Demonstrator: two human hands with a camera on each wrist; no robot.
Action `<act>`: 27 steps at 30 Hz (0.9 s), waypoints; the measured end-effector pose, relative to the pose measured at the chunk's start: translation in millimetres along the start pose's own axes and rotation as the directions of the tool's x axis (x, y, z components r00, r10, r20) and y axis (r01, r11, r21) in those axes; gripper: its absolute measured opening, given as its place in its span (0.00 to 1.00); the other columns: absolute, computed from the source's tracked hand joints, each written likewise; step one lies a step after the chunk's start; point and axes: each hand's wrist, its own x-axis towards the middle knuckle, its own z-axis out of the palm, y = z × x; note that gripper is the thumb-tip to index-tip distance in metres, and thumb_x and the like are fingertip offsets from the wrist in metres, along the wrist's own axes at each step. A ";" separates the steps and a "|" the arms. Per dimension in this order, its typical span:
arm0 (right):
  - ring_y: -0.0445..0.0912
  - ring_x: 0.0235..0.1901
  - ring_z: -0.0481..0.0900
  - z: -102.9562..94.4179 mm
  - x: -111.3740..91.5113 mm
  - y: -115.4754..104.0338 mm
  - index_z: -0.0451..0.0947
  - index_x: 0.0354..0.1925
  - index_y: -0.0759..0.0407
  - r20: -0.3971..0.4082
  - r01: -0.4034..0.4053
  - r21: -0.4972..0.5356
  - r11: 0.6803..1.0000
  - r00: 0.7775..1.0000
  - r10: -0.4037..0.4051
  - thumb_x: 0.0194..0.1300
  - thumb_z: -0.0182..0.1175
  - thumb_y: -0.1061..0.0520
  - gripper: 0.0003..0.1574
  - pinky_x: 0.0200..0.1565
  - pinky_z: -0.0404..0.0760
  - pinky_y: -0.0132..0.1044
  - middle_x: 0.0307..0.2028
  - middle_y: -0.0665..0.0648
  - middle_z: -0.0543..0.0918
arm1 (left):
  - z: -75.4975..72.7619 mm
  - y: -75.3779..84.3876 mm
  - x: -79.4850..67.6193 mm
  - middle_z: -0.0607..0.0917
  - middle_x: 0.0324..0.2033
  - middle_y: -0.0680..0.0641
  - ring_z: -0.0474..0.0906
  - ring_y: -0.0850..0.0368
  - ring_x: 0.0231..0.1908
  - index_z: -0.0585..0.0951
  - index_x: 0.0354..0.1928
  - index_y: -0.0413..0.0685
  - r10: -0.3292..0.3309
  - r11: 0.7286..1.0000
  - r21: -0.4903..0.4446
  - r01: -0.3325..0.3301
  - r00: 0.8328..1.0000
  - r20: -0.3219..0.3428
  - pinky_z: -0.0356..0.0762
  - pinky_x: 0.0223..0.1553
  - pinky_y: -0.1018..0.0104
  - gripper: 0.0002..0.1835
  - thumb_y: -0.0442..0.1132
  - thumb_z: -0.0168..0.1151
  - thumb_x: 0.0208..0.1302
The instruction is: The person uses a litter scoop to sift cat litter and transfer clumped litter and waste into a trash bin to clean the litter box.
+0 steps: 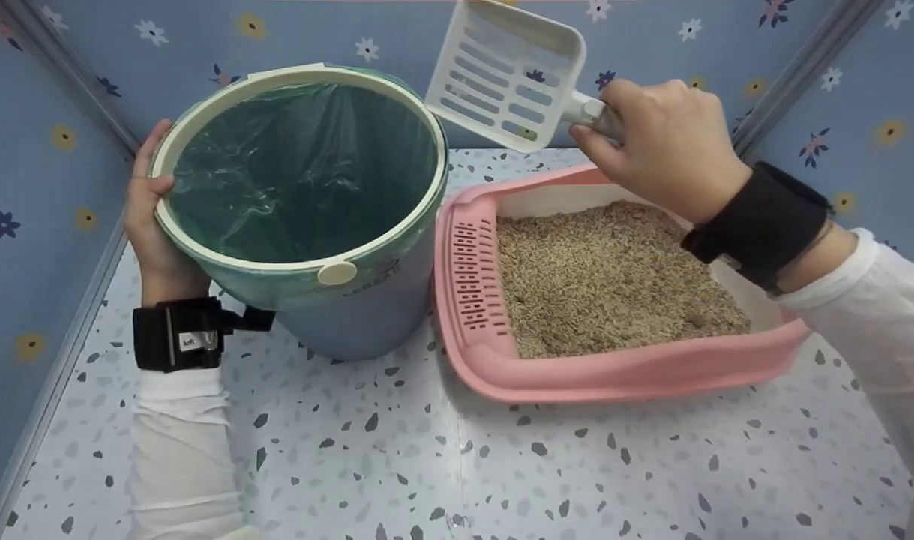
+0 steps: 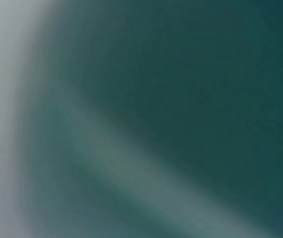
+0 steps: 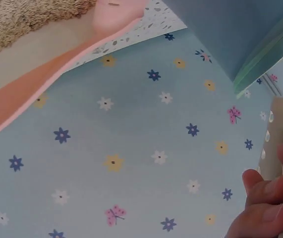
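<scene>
My right hand (image 1: pixel 666 142) grips the handle of a white slotted litter scoop (image 1: pixel 511 82). The scoop is tilted, its lower left corner close to the right side of a bin (image 1: pixel 355 322); whether they touch I cannot tell. No litter shows on the slats. My left hand (image 1: pixel 153 240) holds the bin's left rim, thumb over the top and fingers outside. A green plastic bag (image 1: pixel 299 180) lines the bin, and a cream ring runs round its top. In the right wrist view the fingers (image 3: pixel 267 198) wrap the scoop (image 3: pixel 277 129). Only blurred green fills the left wrist view.
A pink litter box (image 1: pixel 629 379) stands right of the bin, with tan litter (image 1: pixel 591 277) inside and a perforated ledge at its left end. Flowered blue wall panels (image 1: pixel 397 30) enclose the back and sides. The speckled floor (image 1: pixel 367 465) stretches across the front.
</scene>
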 end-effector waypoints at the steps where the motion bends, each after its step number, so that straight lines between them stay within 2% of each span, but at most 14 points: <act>1: 0.48 0.13 0.64 0.7 -3.1 6.3 0.70 0.24 0.62 0.007 -0.002 -0.006 1.000 1.000 0.002 0.66 0.54 0.42 0.26 0.15 0.60 0.38 0.15 0.53 0.68 | 0.0 0.0 0.1 0.68 0.65 0.43 0.62 0.50 0.67 0.67 0.64 0.44 0.001 1.000 0.002 -0.001 1.000 0.000 0.54 0.68 0.56 0.30 0.26 0.38 0.58; 7: 0.45 0.11 0.58 11.3 -20.8 43.7 0.66 0.18 0.58 0.062 0.023 -0.044 0.999 0.998 -0.020 0.63 0.58 0.41 0.27 0.13 0.56 0.36 0.11 0.51 0.63 | 0.8 0.3 0.1 0.67 0.65 0.44 0.61 0.50 0.67 0.67 0.65 0.44 0.015 1.000 0.026 -0.015 1.000 -0.003 0.54 0.68 0.55 0.30 0.26 0.36 0.59; 11: 0.43 0.11 0.57 23.2 -33.6 64.0 0.65 0.17 0.56 0.165 0.043 -0.067 0.997 0.986 -0.031 0.62 0.59 0.40 0.28 0.13 0.55 0.35 0.10 0.49 0.61 | 0.9 0.9 -0.1 0.67 0.65 0.43 0.62 0.50 0.67 0.67 0.65 0.43 0.019 0.999 0.026 -0.019 1.000 -0.010 0.54 0.68 0.55 0.30 0.26 0.35 0.59; 14: 0.43 0.10 0.59 34.3 -41.9 75.4 0.66 0.17 0.56 0.232 0.088 -0.083 0.993 0.970 -0.066 0.60 0.60 0.41 0.27 0.13 0.57 0.35 0.10 0.49 0.63 | 0.7 1.5 0.0 0.67 0.65 0.42 0.62 0.49 0.66 0.67 0.64 0.43 0.017 1.000 0.008 -0.017 1.000 -0.014 0.54 0.68 0.55 0.30 0.26 0.36 0.58; 17: 0.43 0.09 0.61 48.0 -48.4 82.0 0.69 0.17 0.55 0.305 0.147 -0.073 0.986 0.945 -0.118 0.58 0.63 0.42 0.24 0.13 0.60 0.35 0.09 0.49 0.65 | 0.1 2.2 0.4 0.68 0.65 0.42 0.62 0.49 0.66 0.68 0.64 0.43 0.016 1.000 0.004 -0.016 1.000 -0.013 0.54 0.68 0.55 0.30 0.26 0.36 0.58; 21: 0.41 0.10 0.63 67.6 -56.7 84.2 0.70 0.16 0.52 0.437 0.193 -0.032 0.981 0.885 -0.160 0.55 0.64 0.42 0.23 0.15 0.62 0.35 0.10 0.47 0.66 | -0.3 2.7 0.8 0.68 0.65 0.43 0.62 0.50 0.67 0.67 0.65 0.44 0.009 1.000 -0.007 -0.009 1.000 -0.013 0.53 0.68 0.56 0.30 0.26 0.36 0.58; 25: 0.40 0.11 0.62 84.6 -64.8 84.0 0.64 0.13 0.49 0.520 0.226 -0.005 0.974 0.832 -0.190 0.55 0.64 0.42 0.25 0.17 0.64 0.35 0.10 0.45 0.64 | -0.1 2.5 1.5 0.68 0.65 0.43 0.62 0.50 0.66 0.68 0.64 0.43 0.001 1.000 -0.025 -0.001 1.000 -0.020 0.54 0.68 0.56 0.30 0.25 0.37 0.57; 27: 0.40 0.11 0.61 91.3 -68.4 83.8 0.62 0.12 0.49 0.538 0.243 0.011 0.970 0.816 -0.211 0.54 0.65 0.43 0.27 0.17 0.64 0.35 0.10 0.45 0.62 | 0.3 2.0 1.7 0.68 0.65 0.43 0.62 0.50 0.66 0.68 0.64 0.43 0.004 1.000 -0.011 -0.004 1.000 -0.019 0.54 0.67 0.56 0.30 0.25 0.37 0.58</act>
